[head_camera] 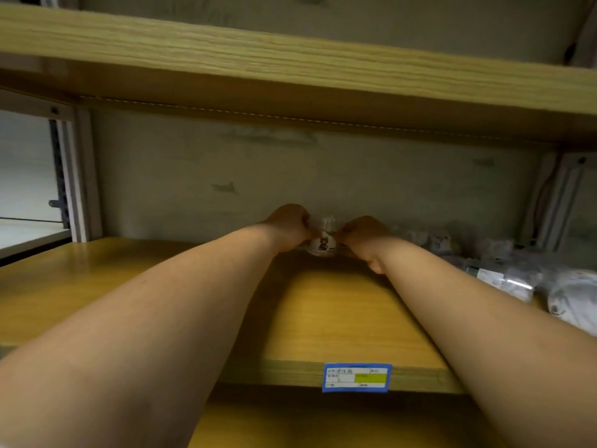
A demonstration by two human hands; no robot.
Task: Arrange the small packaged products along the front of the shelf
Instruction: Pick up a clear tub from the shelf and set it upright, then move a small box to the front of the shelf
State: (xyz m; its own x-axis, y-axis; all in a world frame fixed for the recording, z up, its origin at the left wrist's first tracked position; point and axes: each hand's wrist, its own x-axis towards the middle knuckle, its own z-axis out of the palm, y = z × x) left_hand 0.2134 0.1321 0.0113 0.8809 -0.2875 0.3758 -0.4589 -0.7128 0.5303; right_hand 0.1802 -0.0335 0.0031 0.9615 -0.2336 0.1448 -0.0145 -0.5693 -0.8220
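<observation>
I see bare yellow wooden shelf [323, 318] stretching to its front edge as my left hand [287, 227] and right hand [363, 237], arms outstretched, pinch a small white plastic-wrapped packet [323, 242] at the rear.

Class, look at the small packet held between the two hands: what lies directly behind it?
Behind the small packet, gripped by the left hand and right hand, stands the shelf's pale back panel. The packet and hands cover the strip of shelf just behind them.
</observation>
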